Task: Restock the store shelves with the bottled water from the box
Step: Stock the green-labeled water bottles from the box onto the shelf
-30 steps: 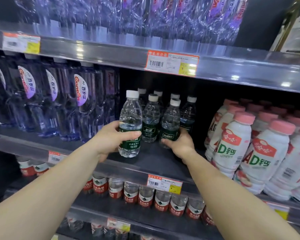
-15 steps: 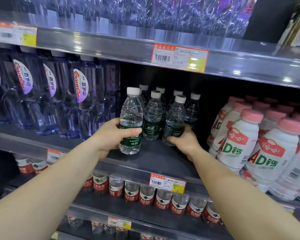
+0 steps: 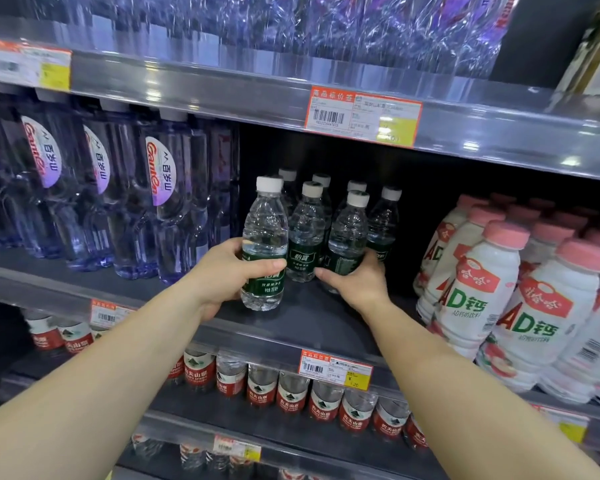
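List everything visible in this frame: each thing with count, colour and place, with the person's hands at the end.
green-label water bottles: about eight visible, clear with white caps, middle shelf centre
tall purple-tinted bottles: count unclear, middle shelf left
white AD bottles: many, pink caps, middle shelf right
red-label water bottles: one row, clear, lower shelf
wrapped bottle packs: count unclear, purple-tinted, top shelf
price tags: several, orange and yellow, shelf edges
left hand: grips the front-left green-label bottle
right hand: holds the front-right green-label bottle low down
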{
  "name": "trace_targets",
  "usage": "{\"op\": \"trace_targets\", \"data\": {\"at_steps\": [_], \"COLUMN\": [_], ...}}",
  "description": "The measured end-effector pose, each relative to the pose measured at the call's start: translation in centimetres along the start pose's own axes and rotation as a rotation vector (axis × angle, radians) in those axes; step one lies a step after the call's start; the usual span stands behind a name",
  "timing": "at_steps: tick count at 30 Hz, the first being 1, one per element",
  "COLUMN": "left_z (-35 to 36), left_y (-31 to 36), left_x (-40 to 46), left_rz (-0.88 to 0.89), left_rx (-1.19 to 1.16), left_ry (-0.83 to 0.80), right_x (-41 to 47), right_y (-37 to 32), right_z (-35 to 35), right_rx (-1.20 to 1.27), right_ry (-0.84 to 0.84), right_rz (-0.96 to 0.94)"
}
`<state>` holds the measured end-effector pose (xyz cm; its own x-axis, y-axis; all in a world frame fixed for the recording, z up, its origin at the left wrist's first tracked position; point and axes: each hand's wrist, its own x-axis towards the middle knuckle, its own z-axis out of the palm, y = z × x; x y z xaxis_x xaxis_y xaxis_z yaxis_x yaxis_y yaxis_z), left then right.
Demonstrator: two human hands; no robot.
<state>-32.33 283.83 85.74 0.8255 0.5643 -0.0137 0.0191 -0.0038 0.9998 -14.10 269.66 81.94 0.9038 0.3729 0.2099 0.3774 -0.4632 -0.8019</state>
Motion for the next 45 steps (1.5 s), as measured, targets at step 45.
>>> {"op": "trace_targets", "data": {"at_steps": [45], "left_z": [6.4], "left_y": [0.1], "left_x": [-0.4], "left_rz": [-0.062], "left_rx": [-0.049], "left_ry": [-0.408], "right_x": [-7.7], "right_y": [-3.5], "right_z": [-2.4], "right_rx": [0.002], "right_ry": [-0.068], "right_rz": [-0.124]}}
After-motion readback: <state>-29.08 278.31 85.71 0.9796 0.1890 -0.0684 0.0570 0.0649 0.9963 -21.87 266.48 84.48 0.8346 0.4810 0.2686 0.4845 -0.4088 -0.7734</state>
